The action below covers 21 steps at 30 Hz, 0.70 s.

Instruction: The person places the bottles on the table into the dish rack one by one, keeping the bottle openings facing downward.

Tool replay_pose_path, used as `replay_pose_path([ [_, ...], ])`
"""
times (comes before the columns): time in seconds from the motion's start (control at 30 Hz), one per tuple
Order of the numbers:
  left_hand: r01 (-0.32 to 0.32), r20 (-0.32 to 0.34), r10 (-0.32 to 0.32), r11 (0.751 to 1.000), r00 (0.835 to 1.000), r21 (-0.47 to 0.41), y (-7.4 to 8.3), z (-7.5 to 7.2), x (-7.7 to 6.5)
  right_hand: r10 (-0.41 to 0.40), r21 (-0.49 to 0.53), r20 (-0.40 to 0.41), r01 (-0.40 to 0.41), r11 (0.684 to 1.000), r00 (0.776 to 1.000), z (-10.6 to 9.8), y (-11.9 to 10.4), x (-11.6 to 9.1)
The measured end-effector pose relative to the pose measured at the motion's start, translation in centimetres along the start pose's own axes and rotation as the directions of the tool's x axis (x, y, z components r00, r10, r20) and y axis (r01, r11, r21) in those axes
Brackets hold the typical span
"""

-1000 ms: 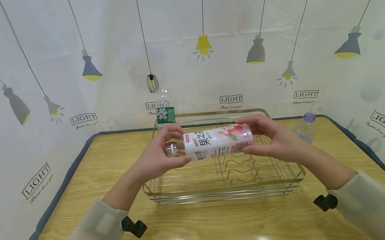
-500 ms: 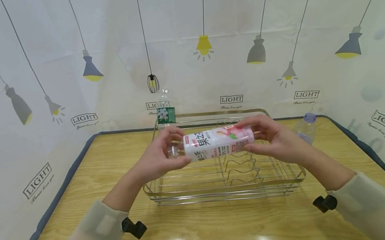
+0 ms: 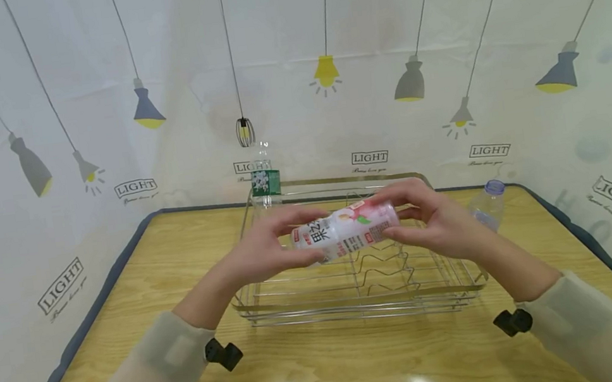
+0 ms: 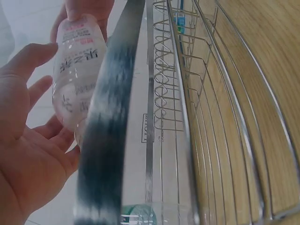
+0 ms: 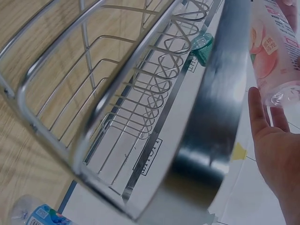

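A clear drink bottle [image 3: 353,226] with a white and pink peach label lies sideways above a wire rack [image 3: 362,299], tilted with its base end higher. My right hand [image 3: 435,219] pinches the base end, thumb in front and fingers behind. Around the neck end is my left hand [image 3: 267,247], thumb low across the label and fingers over the top; it hides the neck. In the left wrist view, the fingers of that hand curve along the bottle [image 4: 79,70]. The right wrist view shows the bottle base [image 5: 283,93] at the right fingers.
Near the rack's far left corner a clear bottle with a green label [image 3: 266,183] stands upright. Right of the rack stands another clear bottle [image 3: 488,207] with a blue-purple top. A wooden table [image 3: 327,367] lies beneath, and a lamp-printed curtain [image 3: 294,90] hangs behind.
My left hand has slid right along the bottle, covering its neck and part of the label. The bottle's left end has dipped, making it more tilted. The right hand keeps its hold.
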<state>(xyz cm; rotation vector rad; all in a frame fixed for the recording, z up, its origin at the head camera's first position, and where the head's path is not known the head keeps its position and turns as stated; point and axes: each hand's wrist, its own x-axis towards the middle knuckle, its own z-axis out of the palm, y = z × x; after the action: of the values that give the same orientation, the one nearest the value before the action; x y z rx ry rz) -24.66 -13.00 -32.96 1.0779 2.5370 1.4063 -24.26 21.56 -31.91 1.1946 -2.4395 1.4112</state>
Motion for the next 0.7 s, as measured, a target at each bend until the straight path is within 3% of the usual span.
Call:
replay_pose_path([
  [0.17,0.059,0.019,-0.06,0.996,0.998,0.067,1.0,0.3,0.3,-0.033,-0.008,-0.001,0.033,0.999,0.999,0.3,0.0,0.5],
  [0.47,0.107,-0.016,-0.106,0.993,0.994,0.042,0.8,0.7,0.4,-0.042,-0.026,-0.03,0.041,0.999,0.999,0.3,-0.2,1.5],
  [0.7,0.102,-0.034,-0.101,0.994,0.994,0.033,0.8,1.1,0.6,-0.018,-0.031,-0.046,0.016,0.999,0.999,0.2,-0.4,2.0],
])
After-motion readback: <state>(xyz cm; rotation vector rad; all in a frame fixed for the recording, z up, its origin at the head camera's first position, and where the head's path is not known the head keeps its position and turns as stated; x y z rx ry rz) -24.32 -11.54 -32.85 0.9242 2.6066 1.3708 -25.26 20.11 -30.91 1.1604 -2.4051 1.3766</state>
